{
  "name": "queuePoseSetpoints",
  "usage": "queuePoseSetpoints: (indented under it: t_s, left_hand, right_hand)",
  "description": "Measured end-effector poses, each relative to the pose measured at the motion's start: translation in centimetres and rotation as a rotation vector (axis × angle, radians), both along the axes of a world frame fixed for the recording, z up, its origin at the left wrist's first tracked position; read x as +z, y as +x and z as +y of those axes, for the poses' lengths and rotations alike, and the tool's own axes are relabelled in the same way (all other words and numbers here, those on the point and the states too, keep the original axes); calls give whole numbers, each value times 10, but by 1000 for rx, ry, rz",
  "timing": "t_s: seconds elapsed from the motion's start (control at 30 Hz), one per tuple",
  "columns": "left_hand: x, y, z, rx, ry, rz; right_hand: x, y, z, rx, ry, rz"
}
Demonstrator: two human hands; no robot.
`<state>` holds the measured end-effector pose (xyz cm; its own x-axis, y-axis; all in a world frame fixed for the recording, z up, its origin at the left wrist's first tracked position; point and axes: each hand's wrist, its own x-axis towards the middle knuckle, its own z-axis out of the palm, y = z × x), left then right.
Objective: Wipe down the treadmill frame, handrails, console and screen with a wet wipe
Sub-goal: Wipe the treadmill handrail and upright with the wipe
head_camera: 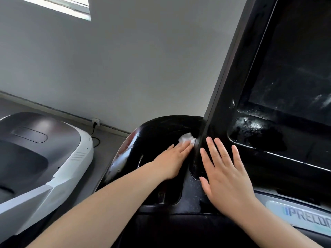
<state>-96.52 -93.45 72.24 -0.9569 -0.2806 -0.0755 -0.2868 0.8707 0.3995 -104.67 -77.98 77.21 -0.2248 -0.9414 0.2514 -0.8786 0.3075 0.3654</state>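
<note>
Head view: left hand (pixel 174 159) flat, pressing crumpled wet wipe (pixel 187 138) against glossy black console housing (pixel 157 133). Right hand (pixel 226 173) spread flat, holding nothing, beside tilted screen (pixel 293 68).

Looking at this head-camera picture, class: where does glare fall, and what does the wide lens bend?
Head view: daylight from the window glares off wet streaks on the screen and the glossy black console beside the wipe; the wide lens bows the floor edge and the screen's frame.
</note>
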Motion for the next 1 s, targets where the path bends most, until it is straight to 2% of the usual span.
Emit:
queuePoseSetpoints:
  t_s: [0.17, 0.3, 0.47, 0.6, 0.83, 1.0]
  left_hand:
    - [9, -11, 8, 97, 160, 8]
    - [18, 15, 29, 95, 339, 3]
    - [15, 47, 51, 76, 440, -91]
    - [15, 61, 66, 28, 447, -170]
    - [22, 28, 54, 187, 480, -57]
    - [20, 64, 72, 95, 438, -135]
  right_hand:
    - [0, 0, 2, 20, -7, -8]
    - [-1, 0, 7, 51, 6, -39]
    - [-9, -1, 14, 79, 27, -60]
    - [-10, 0, 19, 64, 57, -91]
    - [-7, -1, 25, 85, 35, -68]
    - [-8, -1, 27, 149, 20, -48]
